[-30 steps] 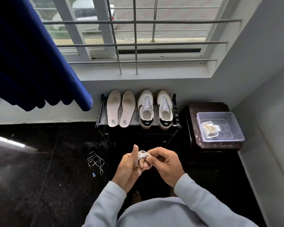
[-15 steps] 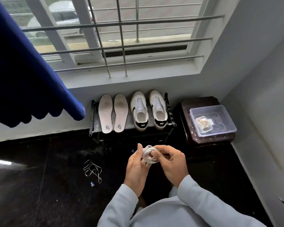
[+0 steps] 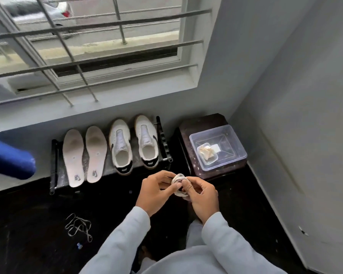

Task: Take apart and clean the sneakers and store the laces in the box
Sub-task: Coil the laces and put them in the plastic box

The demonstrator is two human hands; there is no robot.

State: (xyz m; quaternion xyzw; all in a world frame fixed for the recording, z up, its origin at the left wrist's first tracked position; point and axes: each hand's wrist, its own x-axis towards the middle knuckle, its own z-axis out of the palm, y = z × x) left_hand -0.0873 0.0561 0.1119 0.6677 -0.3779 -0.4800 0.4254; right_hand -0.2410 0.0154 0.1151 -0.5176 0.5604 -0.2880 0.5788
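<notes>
A white lace coiled into a small bundle (image 3: 178,177) sits between my two hands, just in front of the shoe rack. My left hand (image 3: 156,192) pinches its left side and my right hand (image 3: 201,196) grips its right side. Two white sneakers (image 3: 135,142) without laces stand on the low black rack (image 3: 165,143), with two pale insoles (image 3: 84,155) laid to their left. A clear plastic box (image 3: 219,147) rests on a dark stool (image 3: 202,123) to the right, holding a small tub with a cream bundle (image 3: 206,153). A second loose lace (image 3: 78,226) lies on the dark floor at lower left.
A barred window (image 3: 87,46) with a sill runs above the rack. A blue curtain (image 3: 8,159) hangs in at the left edge. A grey wall (image 3: 305,115) closes the right side beside the stool. A tiny blue item (image 3: 79,245) lies on the floor near the loose lace.
The view has swung right and nearer, so the curtain slid to the left edge. My hands have kept turning the coiled lace and now sit closer to the stool.
</notes>
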